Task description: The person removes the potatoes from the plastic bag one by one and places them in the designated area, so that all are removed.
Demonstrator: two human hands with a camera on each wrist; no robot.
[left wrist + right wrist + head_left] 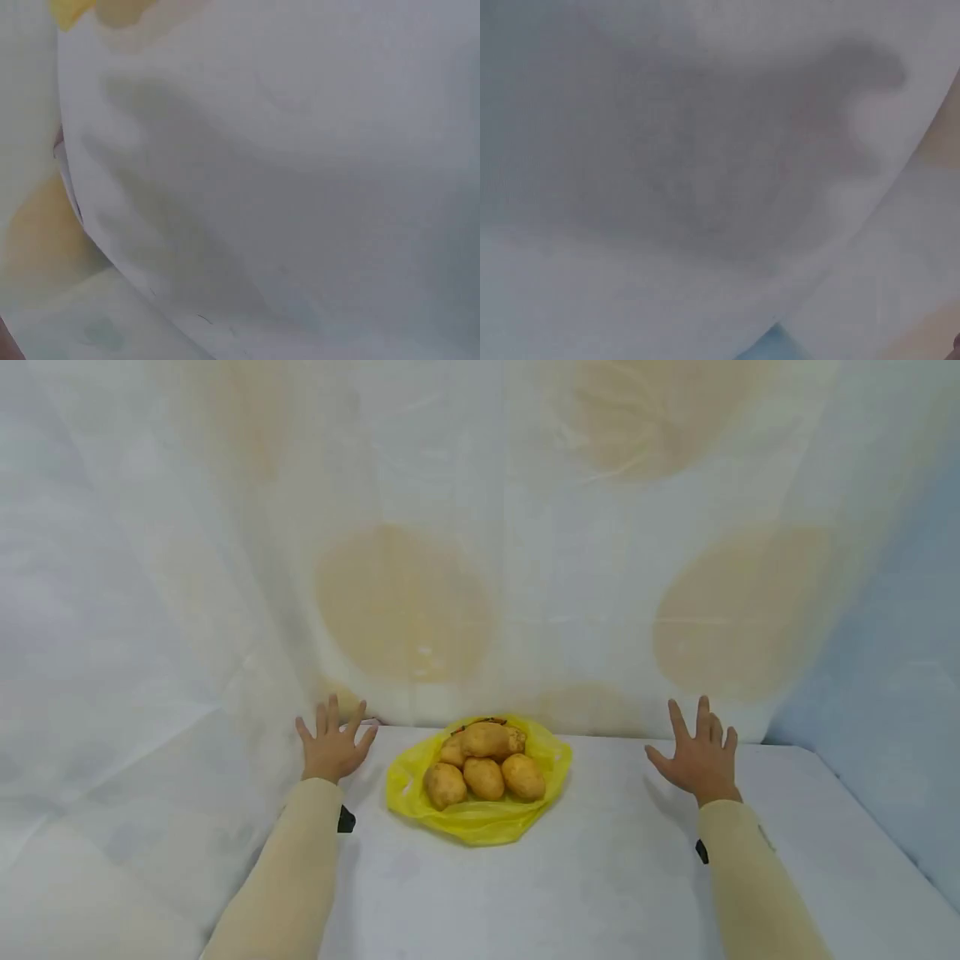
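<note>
A yellow plastic bag (491, 827) lies spread on the white table, its mouth turned out around several potatoes (483, 778). One larger potato rests on top of the others. To the left of the bag, my left hand (332, 749) is held over the table with its fingers spread, holding nothing. My right hand (702, 760) hovers on the other side, farther from the bag, its fingers also apart and bare. In the left wrist view only the hand's shadow and a corner of the yellow bag (71, 10) show. The right wrist view shows a hand shadow on the tabletop.
The white table (540, 902) ends at the back against a hanging white cloth (555, 577) with large tan dots. Pale sheeting (90, 693) closes off the left side, and a bluish sheet (900, 677) stands along the right edge.
</note>
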